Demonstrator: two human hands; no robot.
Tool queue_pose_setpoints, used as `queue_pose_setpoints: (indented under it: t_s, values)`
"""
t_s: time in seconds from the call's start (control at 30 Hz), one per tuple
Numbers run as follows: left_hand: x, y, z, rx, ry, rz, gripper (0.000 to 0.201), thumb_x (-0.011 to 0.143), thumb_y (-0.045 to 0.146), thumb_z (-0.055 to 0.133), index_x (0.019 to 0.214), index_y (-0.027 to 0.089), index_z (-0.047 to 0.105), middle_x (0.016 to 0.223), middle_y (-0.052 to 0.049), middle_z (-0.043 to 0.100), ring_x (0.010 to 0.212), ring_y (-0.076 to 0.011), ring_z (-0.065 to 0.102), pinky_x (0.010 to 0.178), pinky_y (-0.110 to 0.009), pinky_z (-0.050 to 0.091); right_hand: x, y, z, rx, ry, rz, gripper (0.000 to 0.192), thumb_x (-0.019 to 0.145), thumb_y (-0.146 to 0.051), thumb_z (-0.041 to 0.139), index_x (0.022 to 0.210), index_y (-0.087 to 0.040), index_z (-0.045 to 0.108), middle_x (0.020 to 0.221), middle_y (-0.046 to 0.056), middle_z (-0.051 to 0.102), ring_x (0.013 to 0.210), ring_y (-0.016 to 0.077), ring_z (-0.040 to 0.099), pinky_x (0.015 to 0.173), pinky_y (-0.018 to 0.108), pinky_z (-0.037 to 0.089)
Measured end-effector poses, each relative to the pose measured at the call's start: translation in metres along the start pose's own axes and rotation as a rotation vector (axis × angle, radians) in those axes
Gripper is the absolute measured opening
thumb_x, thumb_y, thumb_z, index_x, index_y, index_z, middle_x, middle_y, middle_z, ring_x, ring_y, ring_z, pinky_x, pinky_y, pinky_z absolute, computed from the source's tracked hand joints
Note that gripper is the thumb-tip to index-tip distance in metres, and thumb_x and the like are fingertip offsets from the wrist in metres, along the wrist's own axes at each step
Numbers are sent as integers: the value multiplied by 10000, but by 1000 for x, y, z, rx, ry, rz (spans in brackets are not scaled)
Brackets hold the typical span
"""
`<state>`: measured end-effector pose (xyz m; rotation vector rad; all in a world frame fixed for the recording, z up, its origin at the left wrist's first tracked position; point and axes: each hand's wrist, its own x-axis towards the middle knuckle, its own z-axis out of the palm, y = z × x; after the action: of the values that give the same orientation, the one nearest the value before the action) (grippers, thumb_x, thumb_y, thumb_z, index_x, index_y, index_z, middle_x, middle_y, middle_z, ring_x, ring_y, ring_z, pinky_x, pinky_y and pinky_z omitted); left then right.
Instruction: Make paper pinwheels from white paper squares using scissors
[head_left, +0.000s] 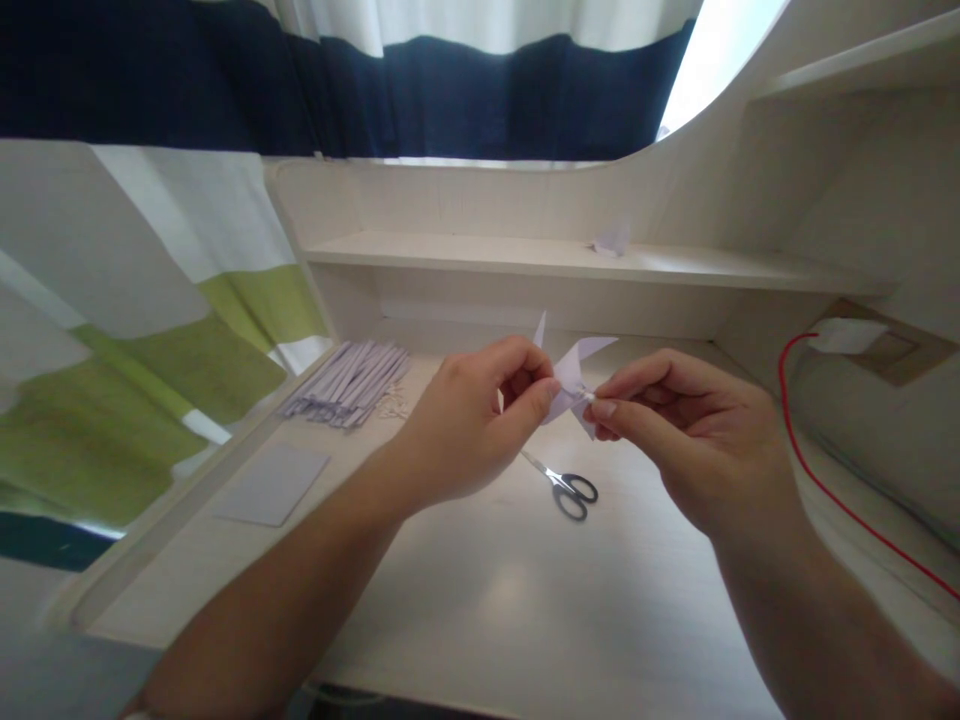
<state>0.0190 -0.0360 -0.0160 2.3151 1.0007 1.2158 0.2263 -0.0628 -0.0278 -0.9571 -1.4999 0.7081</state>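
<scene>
The paper (571,372) is up in the air above the middle of the tabletop (510,600), nearer its far edge than its near one. The left hand (480,415) has thumb and fingertips pressed together on its left side; the right hand (690,420) pinches a narrow, twisted-looking bit at its right, the fingers close together. The piece already has pointed flaps standing out at several angles, so the shaping seems well under way; the gathered end between the right fingertips is probably the part being worked, and I cannot tell whether it is fastened. The sticks (349,385), piled at the far left corner, appear made up and unused, with thin pale bits (394,402) just beside them. A flat sheet (274,483) lies unfolded along the left edge, so more may be left to do. Scissors (556,476) lie open to use near the tabletop's middle, below the hands and touched by neither. On the shelf (480,252) behind the far edge sits a small folded piece (611,241), perhaps finished. No brand, label or writing can be read anywhere.
</scene>
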Motion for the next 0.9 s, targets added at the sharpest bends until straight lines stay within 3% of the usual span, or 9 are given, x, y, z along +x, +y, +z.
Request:
queue_pose_setpoints:
  t_s: [0.2, 0.57, 0.9]
  values:
    - [-2, 0, 5, 59, 67, 17, 89, 973, 249, 640, 933, 182, 683, 784, 35, 717, 667, -97, 608, 618, -234, 437, 1, 2, 1, -51, 4, -20, 108, 829, -117, 790, 836, -221, 766, 754, -1, 769, 657, 148, 710, 593, 248, 541]
    - [-2, -5, 8, 170, 47, 31, 86, 973, 243, 621, 948, 189, 682, 802, 27, 714, 682, -121, 599, 645, -273, 411, 4, 0, 1, -65, 7, 16, 122, 827, -83, 740, 834, -198, 780, 672, 1, 747, 608, 138, 687, 559, 237, 536]
    - [4, -7, 2, 26, -93, -84, 139, 907, 234, 623, 817, 189, 718, 656, 36, 664, 594, -113, 563, 554, -270, 361, 9, 8, -2, -153, -61, 66, 123, 859, -135, 728, 835, -219, 815, 690, 11, 755, 594, 145, 678, 538, 246, 531]
